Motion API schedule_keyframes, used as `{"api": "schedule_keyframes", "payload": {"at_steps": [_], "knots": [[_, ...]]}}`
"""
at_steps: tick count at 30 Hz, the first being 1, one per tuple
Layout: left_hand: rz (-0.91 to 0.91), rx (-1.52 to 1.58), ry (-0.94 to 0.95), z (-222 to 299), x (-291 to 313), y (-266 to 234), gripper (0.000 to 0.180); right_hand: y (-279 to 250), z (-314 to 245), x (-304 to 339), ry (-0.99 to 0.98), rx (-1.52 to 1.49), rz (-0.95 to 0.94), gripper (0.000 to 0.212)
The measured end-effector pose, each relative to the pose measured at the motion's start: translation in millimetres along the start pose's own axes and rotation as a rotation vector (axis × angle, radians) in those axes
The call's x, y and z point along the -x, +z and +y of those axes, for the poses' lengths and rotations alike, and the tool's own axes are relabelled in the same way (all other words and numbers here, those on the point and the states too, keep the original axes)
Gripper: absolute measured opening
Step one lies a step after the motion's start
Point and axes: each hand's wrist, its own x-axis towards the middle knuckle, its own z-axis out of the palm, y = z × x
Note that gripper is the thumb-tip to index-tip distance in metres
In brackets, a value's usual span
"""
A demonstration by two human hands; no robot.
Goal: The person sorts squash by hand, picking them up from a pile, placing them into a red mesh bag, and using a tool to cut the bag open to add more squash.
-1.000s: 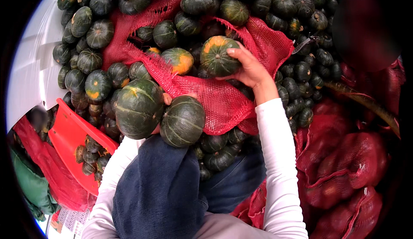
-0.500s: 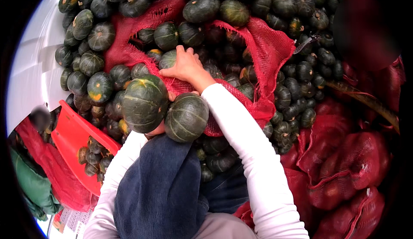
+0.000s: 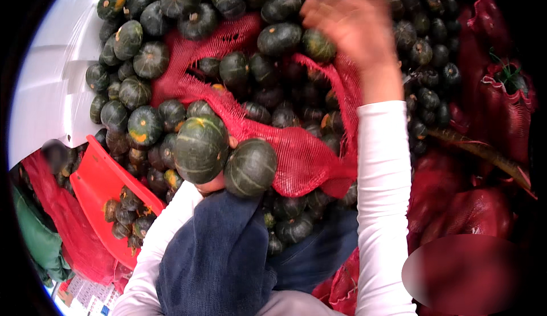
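Two dark green, pale-striped kabocha squashes sit together over my lap: a larger squash (image 3: 201, 150) on the left and a rounder squash (image 3: 250, 168) beside it. My left hand (image 3: 213, 185) is wrapped round them from below, mostly hidden; a fingertip shows between the two. High at the right, my right hand (image 3: 350, 25) hangs over the pile, smeared by motion, its back toward me. A green squash with a yellowish patch (image 3: 319, 45) lies just under its fingers. Whether it holds anything cannot be made out. Below it spreads a torn-open red mesh sack (image 3: 296, 156) with squashes inside.
Many kabocha squashes (image 3: 151, 60) are heaped ahead and to both sides. A red plastic scoop-like bin (image 3: 108, 191) stands at the left with several small squashes in it. Red mesh sacks (image 3: 473, 208) lie at the right, near a brown stick-like strip (image 3: 484, 151).
My right hand has left the squash at the mesh sack's near edge and swung up and right. My left hand keeps the two squashes. The whole view has shifted slightly.
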Motion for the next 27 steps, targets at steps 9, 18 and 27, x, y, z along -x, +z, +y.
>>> {"api": "schedule_keyframes", "payload": {"at_steps": [9,18,27], "knots": [[-0.012,0.007,-0.010,-3.6,-6.5,-7.7,0.045,49.5,88.3,-27.3,-0.053,0.555,0.255,0.074],[-0.014,0.026,0.014,0.7,-1.2,-3.3,0.045,-37.1,-44.1,21.5,-0.327,-0.157,-0.092,0.029],[-0.013,0.028,0.001,-5.4,-7.0,1.4,0.045,53.8,140.7,2.1,-0.215,1.496,0.142,0.069]]}}
